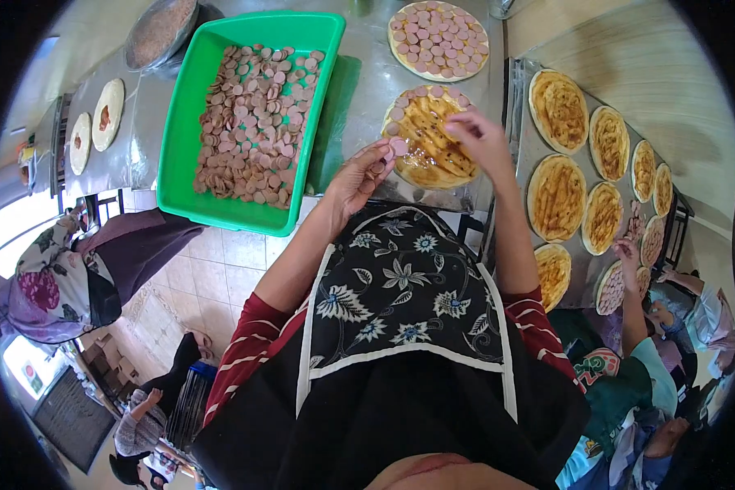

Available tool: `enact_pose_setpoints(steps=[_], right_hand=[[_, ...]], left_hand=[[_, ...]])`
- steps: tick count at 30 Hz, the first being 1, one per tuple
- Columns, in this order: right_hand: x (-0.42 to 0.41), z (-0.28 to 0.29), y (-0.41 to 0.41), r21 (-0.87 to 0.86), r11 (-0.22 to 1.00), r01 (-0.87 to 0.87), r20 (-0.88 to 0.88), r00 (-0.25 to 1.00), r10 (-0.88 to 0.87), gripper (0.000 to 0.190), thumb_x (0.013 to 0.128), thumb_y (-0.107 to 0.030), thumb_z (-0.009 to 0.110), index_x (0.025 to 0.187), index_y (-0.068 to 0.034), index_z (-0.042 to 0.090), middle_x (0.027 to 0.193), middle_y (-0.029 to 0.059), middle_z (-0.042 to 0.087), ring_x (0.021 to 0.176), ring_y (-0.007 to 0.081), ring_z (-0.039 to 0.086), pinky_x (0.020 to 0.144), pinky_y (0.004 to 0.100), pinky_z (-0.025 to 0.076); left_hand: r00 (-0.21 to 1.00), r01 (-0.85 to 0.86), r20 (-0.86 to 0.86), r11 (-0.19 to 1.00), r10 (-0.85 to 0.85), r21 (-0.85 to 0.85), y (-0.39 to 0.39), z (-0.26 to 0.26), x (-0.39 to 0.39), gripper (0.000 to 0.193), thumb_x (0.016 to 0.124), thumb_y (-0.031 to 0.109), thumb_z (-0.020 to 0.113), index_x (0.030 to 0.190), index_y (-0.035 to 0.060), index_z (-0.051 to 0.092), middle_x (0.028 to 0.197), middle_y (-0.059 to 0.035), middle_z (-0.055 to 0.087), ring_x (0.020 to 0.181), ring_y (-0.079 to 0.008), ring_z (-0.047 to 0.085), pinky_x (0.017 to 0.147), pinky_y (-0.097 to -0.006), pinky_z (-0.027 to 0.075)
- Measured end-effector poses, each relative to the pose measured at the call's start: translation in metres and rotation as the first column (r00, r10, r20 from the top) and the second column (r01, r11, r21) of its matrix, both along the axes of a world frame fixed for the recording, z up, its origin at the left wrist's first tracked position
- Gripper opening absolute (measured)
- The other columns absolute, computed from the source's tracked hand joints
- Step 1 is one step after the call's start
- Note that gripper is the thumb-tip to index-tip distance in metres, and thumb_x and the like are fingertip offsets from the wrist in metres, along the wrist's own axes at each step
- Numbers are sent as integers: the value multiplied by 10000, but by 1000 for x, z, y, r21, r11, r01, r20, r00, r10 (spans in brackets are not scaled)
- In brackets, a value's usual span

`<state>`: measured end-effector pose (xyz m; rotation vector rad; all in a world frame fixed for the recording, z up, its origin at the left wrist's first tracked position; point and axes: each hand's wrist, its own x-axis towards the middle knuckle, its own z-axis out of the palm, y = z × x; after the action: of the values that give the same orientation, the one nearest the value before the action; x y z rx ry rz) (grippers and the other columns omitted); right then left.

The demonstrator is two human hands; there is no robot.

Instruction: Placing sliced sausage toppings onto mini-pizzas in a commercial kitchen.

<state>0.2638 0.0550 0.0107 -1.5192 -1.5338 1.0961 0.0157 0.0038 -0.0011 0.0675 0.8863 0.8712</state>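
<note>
In front of me lies a round pizza base (436, 160) spread with glossy brown-orange sauce. Sausage slices line its far and left rim. My left hand (360, 179) is at the near left edge of the base, holding several sausage slices (398, 146) at the fingertips and in the palm. My right hand (481, 139) hovers over the right part of the base with the fingers drawn together. Whether a slice is between them is too blurred to tell. To the left, a green plastic tub (180, 153) holds a heap of pink sausage slices (251, 125).
Beyond the base lies another pizza (439, 41) covered in sausage slices. Sauced bases (557, 196) fill a metal table on the right, where another person's hand (628, 254) works. A bowl (159, 37) and two dough rounds (108, 115) are at left. Other people stand around.
</note>
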Motion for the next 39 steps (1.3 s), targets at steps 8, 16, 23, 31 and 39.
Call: enact_pose_setpoints(steps=[8,16,23,31,39], right_hand=[[-60,4,-25,-158,940,-302,-315,918,242,180,848,-143,673,953,3,675,835,54,680,731,84,613,697,227,495],[-83,-2,-44,-134,982,-135,-364,928,78,119,825,-83,693,906,-4,658,837,55,677,742,96,624,673,229,504],[-73,-9,-51,-141,985,-95,-264,963,55,82,830,-87,678,879,-22,674,856,48,667,731,92,618,636,229,486],[-72,-6,-48,386,887,-252,392,915,90,92,742,-121,705,824,-88,681,795,53,576,784,246,573,677,344,457],[-77,-7,-54,390,845,-365,533,838,116,121,773,-185,673,865,-107,661,809,56,536,803,245,553,692,364,437]], left_hand=[[999,38,-5,999,-38,-11,-9,-2,-2,311,887,93,607,1174,-4,539,1067,-60,626,971,-126,606,947,-260,478],[995,94,-19,996,-94,7,-19,-5,-10,281,899,110,595,1154,0,553,1088,-64,624,1010,-143,604,951,-264,474],[992,93,-83,995,-94,-20,-27,-9,-15,287,877,123,631,1132,8,564,1065,-51,631,979,-137,604,936,-259,471],[988,88,-122,995,-92,-37,-32,-23,-25,320,867,152,654,1140,13,562,1050,-54,632,976,-136,605,915,-254,473],[979,83,-181,996,-88,-36,-28,-10,-31,341,861,154,666,1142,1,548,1048,-60,631,958,-133,610,898,-253,482]])
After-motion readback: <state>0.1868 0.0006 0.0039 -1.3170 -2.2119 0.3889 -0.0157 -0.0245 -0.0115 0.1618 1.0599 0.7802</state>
